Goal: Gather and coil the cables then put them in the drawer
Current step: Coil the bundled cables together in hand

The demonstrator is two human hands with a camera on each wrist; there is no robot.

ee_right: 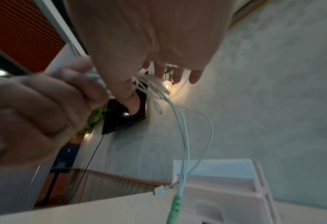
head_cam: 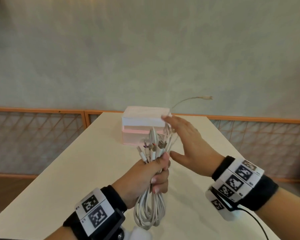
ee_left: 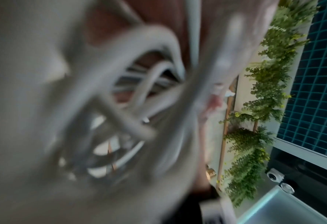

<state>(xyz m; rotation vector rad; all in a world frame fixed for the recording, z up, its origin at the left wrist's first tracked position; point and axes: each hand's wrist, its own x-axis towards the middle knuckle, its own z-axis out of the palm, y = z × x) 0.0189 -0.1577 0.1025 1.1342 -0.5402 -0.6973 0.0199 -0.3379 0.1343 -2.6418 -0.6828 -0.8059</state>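
Note:
My left hand (head_cam: 156, 172) grips a bundle of white cables (head_cam: 149, 210) in its fist above the table. The coiled loops hang below the fist and several plug ends (head_cam: 152, 148) stick up above it. My right hand (head_cam: 189, 141) is open with straight fingers, touching loose strands beside the plug ends. One loose cable end (head_cam: 204, 97) whips in the air behind. The pink and white drawer box (head_cam: 142, 118) stands just beyond both hands. The left wrist view shows blurred cable loops (ee_left: 135, 98) close up. In the right wrist view, loose cables (ee_right: 183, 136) hang over the drawer box (ee_right: 226, 189).
The white table (head_cam: 76, 170) runs away from me, with the drawer box near its far end. An orange lattice railing (head_cam: 42, 129) and a grey wall lie behind. A black wire (head_cam: 255, 220) trails from my right wrist device.

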